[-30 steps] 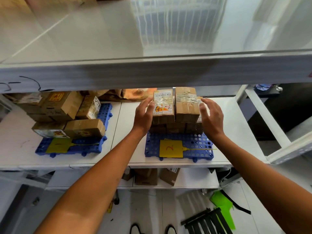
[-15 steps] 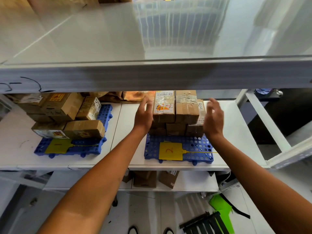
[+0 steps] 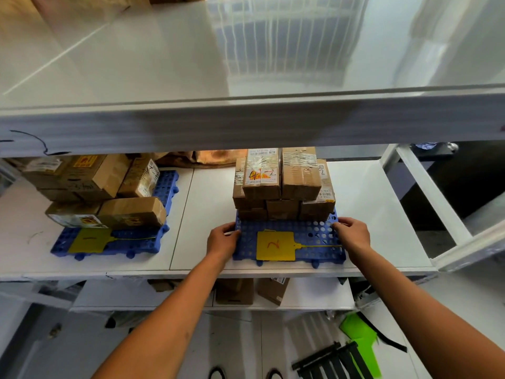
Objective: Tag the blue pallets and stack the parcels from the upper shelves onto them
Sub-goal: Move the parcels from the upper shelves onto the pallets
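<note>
With the left hand (image 3: 222, 243) and right hand (image 3: 352, 236) gripping the blue pallet's (image 3: 308, 236) side edges near the shelf's (image 3: 382, 214) front edge, a jerky pull could topple the stacked parcels (image 3: 284, 184).

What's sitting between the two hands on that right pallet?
In the head view, the yellow tag marked 2 lies on the blue pallet between left hand and right hand.

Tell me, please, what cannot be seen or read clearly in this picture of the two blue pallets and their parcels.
Head view, the only one:
- Small print on the parcel labels: too small to read.
- Mark on the left yellow tag: too faint.
- Rear of the left pallet: covered by parcels.
- Brown wrapping behind the stack: cut off by the upper shelf.
- Fingertips of the left hand and right hand at the right pallet edges: partly hidden, so the grip is unclear.
</note>
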`<move>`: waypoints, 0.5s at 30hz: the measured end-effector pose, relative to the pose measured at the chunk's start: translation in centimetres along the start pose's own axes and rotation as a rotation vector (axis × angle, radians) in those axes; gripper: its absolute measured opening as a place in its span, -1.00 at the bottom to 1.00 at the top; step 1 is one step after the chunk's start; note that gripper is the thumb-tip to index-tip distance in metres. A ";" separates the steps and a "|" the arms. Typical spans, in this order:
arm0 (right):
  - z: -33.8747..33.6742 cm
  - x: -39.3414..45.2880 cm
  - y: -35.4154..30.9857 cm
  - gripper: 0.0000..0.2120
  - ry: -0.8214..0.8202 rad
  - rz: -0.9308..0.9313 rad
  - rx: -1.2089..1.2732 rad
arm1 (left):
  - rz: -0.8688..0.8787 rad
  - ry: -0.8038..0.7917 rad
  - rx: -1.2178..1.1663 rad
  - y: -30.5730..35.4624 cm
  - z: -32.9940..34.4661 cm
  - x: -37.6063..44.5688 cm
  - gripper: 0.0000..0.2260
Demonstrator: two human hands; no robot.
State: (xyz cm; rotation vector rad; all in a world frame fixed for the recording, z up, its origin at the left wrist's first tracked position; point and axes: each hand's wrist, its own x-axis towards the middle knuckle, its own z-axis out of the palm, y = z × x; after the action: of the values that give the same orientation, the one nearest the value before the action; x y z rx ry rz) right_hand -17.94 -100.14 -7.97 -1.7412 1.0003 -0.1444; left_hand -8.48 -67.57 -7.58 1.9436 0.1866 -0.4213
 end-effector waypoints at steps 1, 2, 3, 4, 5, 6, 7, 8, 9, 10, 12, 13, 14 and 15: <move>-0.2 0.3 0.0 -0.73 -0.001 -0.001 0.005 | 0.000 -0.004 0.000 0.0 0.2 0.0 -0.67; -0.4 0.6 0.0 -0.73 -0.003 -0.003 0.007 | 0.005 -0.006 -0.003 0.0 0.4 0.0 -0.67; -0.6 0.8 0.1 -0.73 -0.005 -0.004 0.008 | 0.012 -0.006 -0.008 0.0 0.8 -0.1 -0.67; -0.8 1.0 0.1 -0.72 -0.005 -0.001 0.007 | 0.020 -0.005 -0.015 0.1 1.1 -0.2 -0.67; -1.1 1.2 0.3 -0.71 -0.001 0.001 0.003 | 0.027 -0.004 -0.021 0.2 1.5 -0.3 -0.68; -1.4 1.3 0.4 -0.70 0.009 0.003 -0.003 | 0.033 -0.006 -0.020 0.3 1.8 -0.4 -0.68; -1.7 1.4 0.6 -0.69 0.022 0.002 -0.009 | 0.038 -0.009 -0.011 0.3 2.2 -0.5 -0.68; -2.1 1.4 0.9 -0.69 0.036 -0.003 -0.014 | 0.045 -0.013 0.001 0.4 2.6 -0.6 -0.69; -2.4 1.5 1.0 -0.70 0.049 -0.008 -0.020 | 0.052 -0.017 0.011 0.5 3.0 -0.7 -0.69; -2.8 1.5 1.1 -0.70 0.059 -0.011 -0.025 | 0.060 -0.020 0.019 0.7 3.4 -0.8 -0.69; -3.3 1.7 1.4 -0.68 0.072 -0.013 -0.029 | 0.076 -0.018 0.044 1.0 4.0 -1.0 -0.70; -3.4 1.7 1.5 -0.67 0.075 -0.014 -0.033 | 0.083 -0.015 0.058 1.0 4.2 -1.1 -0.71; -3.5 1.7 1.6 -0.66 0.074 -0.016 -0.039 | 0.089 -0.013 0.070 1.1 4.3 -1.1 -0.71; -3.5 1.7 1.7 -0.66 0.071 -0.016 -0.042 | 0.093 -0.014 0.079 1.1 4.4 -1.2 -0.72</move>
State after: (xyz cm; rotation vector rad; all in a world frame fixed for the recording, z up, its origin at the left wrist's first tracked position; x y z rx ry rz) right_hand -19.69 -104.00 -8.48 -1.7931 1.0482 -0.1978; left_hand -10.12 -71.92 -7.74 2.0169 0.0707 -0.3858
